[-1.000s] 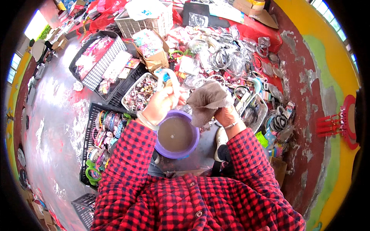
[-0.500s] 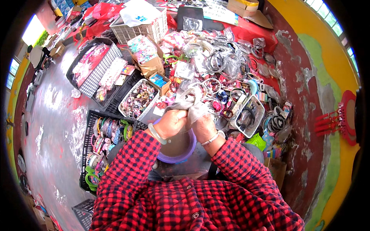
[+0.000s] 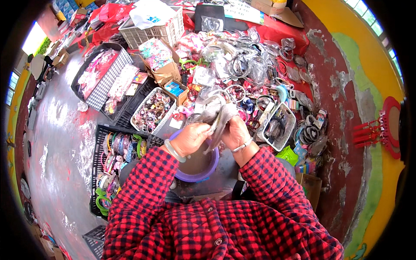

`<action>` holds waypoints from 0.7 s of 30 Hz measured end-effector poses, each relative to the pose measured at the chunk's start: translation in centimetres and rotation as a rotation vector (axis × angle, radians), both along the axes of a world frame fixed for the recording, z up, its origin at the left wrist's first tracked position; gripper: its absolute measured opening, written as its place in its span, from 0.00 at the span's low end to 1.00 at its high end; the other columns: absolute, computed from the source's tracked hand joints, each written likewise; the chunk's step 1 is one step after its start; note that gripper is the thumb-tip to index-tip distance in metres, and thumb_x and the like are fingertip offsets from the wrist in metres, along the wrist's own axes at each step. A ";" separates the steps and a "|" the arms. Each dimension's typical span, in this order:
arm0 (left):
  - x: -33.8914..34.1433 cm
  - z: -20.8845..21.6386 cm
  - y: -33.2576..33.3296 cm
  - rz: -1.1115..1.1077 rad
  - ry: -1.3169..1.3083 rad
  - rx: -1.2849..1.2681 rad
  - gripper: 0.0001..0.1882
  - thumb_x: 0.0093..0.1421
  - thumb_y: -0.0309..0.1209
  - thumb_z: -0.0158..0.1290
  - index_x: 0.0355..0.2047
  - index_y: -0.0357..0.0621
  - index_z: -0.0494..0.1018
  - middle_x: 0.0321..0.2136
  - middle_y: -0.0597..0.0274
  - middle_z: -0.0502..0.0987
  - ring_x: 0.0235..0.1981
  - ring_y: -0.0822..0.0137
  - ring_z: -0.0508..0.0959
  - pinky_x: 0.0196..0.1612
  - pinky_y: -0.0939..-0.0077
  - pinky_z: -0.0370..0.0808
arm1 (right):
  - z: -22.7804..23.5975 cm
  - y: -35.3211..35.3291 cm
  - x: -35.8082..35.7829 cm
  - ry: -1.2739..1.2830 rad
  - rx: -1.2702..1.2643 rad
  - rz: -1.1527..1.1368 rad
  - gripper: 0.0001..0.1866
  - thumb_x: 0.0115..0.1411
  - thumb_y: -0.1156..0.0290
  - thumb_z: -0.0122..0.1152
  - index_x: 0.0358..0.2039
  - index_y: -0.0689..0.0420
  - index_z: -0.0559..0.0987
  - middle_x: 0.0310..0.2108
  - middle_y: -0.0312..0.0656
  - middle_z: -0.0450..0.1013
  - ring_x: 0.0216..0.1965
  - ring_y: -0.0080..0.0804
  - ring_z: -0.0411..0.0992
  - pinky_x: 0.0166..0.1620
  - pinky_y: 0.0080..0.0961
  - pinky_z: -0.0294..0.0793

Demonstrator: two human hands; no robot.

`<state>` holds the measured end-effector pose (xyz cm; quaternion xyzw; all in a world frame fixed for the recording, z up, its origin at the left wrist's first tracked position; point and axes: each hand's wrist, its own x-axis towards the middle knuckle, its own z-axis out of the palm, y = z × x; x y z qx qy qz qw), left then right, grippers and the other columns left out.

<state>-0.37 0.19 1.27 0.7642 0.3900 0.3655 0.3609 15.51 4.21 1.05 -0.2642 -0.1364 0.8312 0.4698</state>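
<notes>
Both hands hold a wet-looking grey cloth [image 3: 221, 116] above a purple basin [image 3: 215, 167] of murky water. My left hand [image 3: 192, 138], a pale bangle at its wrist, is closed on the cloth's left part. The cloth's right part is gripped by my right hand [image 3: 236, 132], which has a silver-coloured bracelet below it. One end of the cloth hangs down between the hands toward the water. Just beyond the cloth lie heaped hair accessories and clear plastic bags [image 3: 242, 65].
Left of the basin stand a white basket of hair ties [image 3: 135, 123] and a black crate of headbands [image 3: 96, 173]. A white basket [image 3: 289, 130] sits to the right. Farther back are a cardboard box [image 3: 167, 71], a houndstooth bin [image 3: 113, 82] and a beige crate [image 3: 151, 37].
The bunched cloth has been loosened and spread between my hands, and its lower end now dangles. My hands have moved slightly apart.
</notes>
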 end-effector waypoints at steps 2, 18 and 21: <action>-0.3 0.1 -0.1 0.054 -0.100 -0.136 0.07 0.58 0.26 0.45 0.27 0.36 0.69 0.21 0.55 0.72 0.24 0.63 0.73 0.28 0.71 0.68 | 1.1 -0.4 -0.6 0.056 0.124 0.077 0.08 0.54 0.74 0.50 0.35 0.59 0.71 0.30 0.40 0.70 0.30 0.31 0.70 0.31 0.28 0.71; -0.1 -1.0 -0.1 -0.059 0.132 0.208 0.06 0.54 0.25 0.49 0.32 0.35 0.72 0.26 0.51 0.75 0.30 0.53 0.75 0.33 0.70 0.71 | -0.7 -0.1 -0.4 0.132 0.069 -0.017 0.21 0.51 0.63 0.58 0.44 0.60 0.69 0.41 0.42 0.70 0.43 0.38 0.69 0.49 0.37 0.69; -0.6 -0.4 -0.1 -0.024 0.110 0.138 0.05 0.54 0.25 0.48 0.31 0.36 0.71 0.24 0.51 0.74 0.28 0.52 0.74 0.32 0.68 0.70 | 0.8 0.4 0.5 0.119 0.070 0.019 0.13 0.52 0.76 0.51 0.40 0.61 0.70 0.38 0.45 0.70 0.41 0.38 0.70 0.46 0.41 0.70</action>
